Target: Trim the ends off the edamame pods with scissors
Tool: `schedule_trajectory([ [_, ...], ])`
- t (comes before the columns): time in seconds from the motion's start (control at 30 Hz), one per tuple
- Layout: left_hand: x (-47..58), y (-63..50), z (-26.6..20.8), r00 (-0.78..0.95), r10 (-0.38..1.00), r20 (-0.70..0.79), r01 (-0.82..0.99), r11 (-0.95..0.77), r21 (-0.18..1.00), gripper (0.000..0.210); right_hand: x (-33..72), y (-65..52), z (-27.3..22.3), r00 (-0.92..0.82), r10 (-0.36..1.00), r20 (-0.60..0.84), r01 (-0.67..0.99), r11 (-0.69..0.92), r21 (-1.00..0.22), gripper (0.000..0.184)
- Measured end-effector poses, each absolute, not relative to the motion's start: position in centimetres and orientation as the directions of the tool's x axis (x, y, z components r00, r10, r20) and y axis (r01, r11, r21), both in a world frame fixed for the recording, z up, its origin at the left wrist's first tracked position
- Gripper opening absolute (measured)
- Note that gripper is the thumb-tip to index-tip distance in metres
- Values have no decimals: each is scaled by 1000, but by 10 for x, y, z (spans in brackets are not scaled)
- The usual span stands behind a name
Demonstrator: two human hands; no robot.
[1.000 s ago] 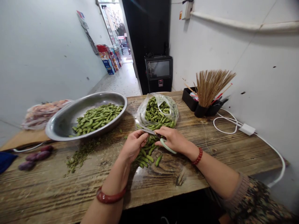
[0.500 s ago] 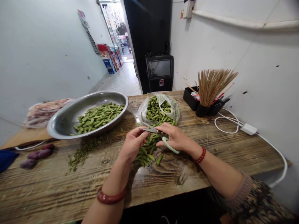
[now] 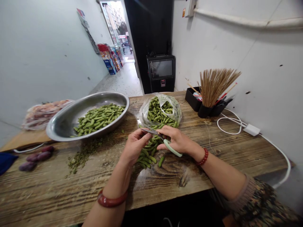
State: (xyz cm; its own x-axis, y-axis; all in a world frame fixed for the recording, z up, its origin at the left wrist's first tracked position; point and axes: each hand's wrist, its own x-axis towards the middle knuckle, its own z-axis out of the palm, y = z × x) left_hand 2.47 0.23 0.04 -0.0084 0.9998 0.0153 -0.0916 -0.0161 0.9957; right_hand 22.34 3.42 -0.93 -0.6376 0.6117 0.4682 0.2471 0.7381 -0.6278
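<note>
My right hand (image 3: 176, 138) is closed around the pale green handles of a pair of scissors (image 3: 169, 146). The blades point left and reach the fingertips of my left hand (image 3: 136, 143). Those fingers are pinched together, and whatever lies between them is hidden. Under and just beyond both hands is a pile of green edamame pods (image 3: 145, 157), with one loose pod (image 3: 161, 161) to its right. Behind it an open clear plastic bag (image 3: 178, 110) holds more pods. A wide metal basin (image 3: 62, 123) with many pods stands to the left.
Trimmed green bits (image 3: 79, 157) lie before the basin on the wooden table (image 3: 94, 189). Several purple fruits (image 3: 36, 157) and a bagged reddish item (image 3: 44, 113) are at the left. A black holder with wooden sticks (image 3: 215, 88) and a white cable (image 3: 252, 130) are at the right.
The scissor blades, slightly apart before, look closer together now. Both hands stay in nearly the same place, and the view has shifted very slightly.
</note>
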Motion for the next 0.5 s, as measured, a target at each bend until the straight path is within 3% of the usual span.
schedule_trajectory([
  [0.5,22,4,2,9,1000,-2,19,2,1000,18,227,34,-4,-667,616,419,391,768,-507,42],
])
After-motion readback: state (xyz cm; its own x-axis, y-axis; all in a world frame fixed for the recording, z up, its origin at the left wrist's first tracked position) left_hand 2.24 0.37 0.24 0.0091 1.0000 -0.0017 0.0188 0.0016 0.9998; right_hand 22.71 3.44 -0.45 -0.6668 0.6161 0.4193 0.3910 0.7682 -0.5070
